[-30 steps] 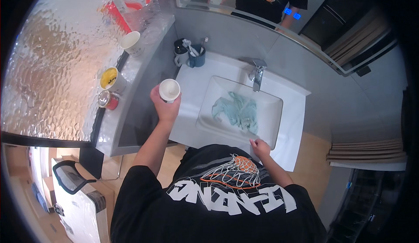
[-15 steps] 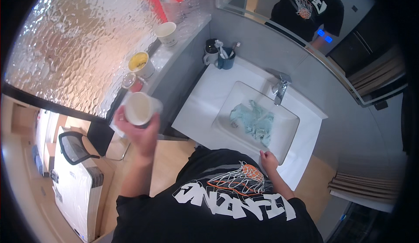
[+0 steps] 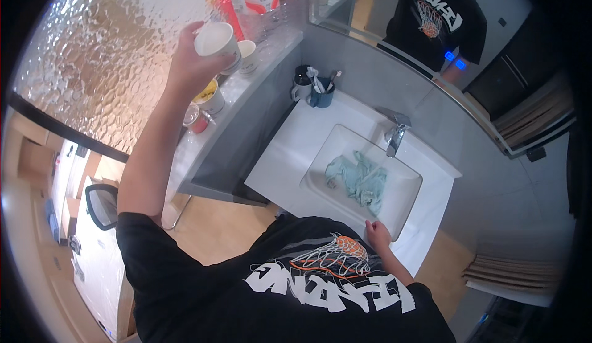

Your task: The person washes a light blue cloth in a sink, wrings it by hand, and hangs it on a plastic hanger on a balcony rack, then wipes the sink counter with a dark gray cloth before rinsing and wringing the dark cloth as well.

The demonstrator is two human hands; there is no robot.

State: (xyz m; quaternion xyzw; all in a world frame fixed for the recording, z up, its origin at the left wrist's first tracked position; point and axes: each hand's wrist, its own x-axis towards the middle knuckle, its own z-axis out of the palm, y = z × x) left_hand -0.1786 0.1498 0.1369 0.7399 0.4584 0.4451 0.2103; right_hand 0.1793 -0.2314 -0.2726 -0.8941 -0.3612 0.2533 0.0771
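Note:
My left hand (image 3: 188, 59) is raised over the ledge at the upper left, its fingers wrapped round a white paper cup (image 3: 214, 38). Just behind that cup stands another white cup (image 3: 246, 57). Nearer along the ledge are a cup with yellow contents (image 3: 210, 98) and a small red-and-clear container (image 3: 195, 120). My right hand (image 3: 378, 234) is curled closed at the near edge of the washbasin (image 3: 404, 204), and nothing shows in it. A crumpled light-green cloth (image 3: 359, 181) lies in the basin, apart from that hand.
A chrome faucet (image 3: 396, 137) rises behind the basin. A dark mug (image 3: 301, 84) and a blue toothbrush cup (image 3: 321, 94) stand at the counter's far left corner. Red-and-white packages (image 3: 262, 3) lie on the ledge's far end. A mirror (image 3: 493, 102) spans the back wall.
My left hand has carried the paper cup forward and up along the ledge, past the yellow-filled cup. My right hand stays at the basin's near edge.

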